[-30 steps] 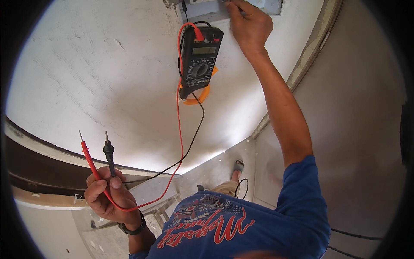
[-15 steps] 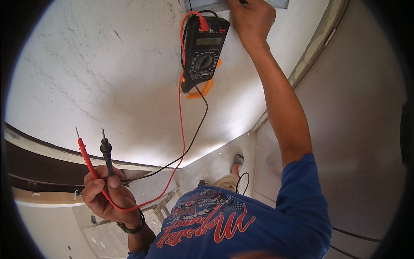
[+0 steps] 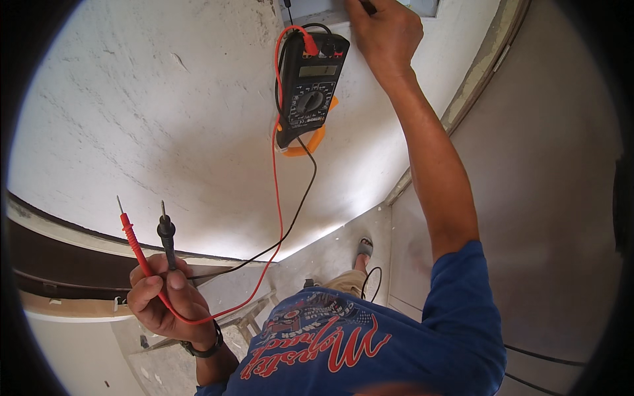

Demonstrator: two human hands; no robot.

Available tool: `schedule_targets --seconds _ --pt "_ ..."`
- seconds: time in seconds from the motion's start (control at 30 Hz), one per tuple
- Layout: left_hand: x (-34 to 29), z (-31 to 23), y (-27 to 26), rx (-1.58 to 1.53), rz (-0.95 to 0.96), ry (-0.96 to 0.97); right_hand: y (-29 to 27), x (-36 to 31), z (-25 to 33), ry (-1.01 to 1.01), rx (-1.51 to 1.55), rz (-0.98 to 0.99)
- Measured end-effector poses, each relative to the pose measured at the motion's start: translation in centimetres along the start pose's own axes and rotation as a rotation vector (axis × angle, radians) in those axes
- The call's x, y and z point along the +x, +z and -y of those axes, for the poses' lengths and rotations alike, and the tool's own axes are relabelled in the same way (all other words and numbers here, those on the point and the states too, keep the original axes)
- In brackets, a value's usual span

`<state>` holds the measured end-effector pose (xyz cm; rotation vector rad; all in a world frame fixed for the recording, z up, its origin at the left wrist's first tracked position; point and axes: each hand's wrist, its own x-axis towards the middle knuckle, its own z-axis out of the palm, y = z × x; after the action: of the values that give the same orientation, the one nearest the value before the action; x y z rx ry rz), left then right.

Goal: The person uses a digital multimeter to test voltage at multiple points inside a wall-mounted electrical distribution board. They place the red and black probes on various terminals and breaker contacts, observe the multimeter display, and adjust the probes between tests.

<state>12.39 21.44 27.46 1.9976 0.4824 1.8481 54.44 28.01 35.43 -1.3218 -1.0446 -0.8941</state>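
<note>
My left hand pinches two test probes, a red probe and a black probe, with their metal tips pointing up and apart. Thin red and black leads run from them to a black digital multimeter, which hangs against the white wall with an orange frame behind it. High up, beside the meter's top, my right hand is closed at the lower edge of a wall recess. Something dark shows between its fingers, too little of it to name.
The pale wall carries scratches and chipped spots. A brown door-like panel stands at the right behind a rough frame edge. A wooden ladder-like piece is low down beside my body. At the top a small black piece hangs on a wire.
The view has shifted slightly, and the small black piece on its wire now shows at the top. My right fingers have turned a little. The left hand keeps both probes almost unmoved.
</note>
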Motion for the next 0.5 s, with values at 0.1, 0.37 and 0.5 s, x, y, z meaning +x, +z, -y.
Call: schedule_targets --seconds 0.1,0.37,0.5 --pt "-0.01 0.1 -0.18 -0.026 0.001 -0.006 -0.06 0.26 0.32 0.027 -0.027 0.024" --pt "-0.15 -0.2 -0.12 -0.095 0.003 -0.054 0.3 0.13 0.82 0.107 0.04 -0.015" --pt "-0.08 -0.33 -0.08 -0.081 0.03 -0.037 0.31 0.61 0.49 0.177 0.058 0.006"
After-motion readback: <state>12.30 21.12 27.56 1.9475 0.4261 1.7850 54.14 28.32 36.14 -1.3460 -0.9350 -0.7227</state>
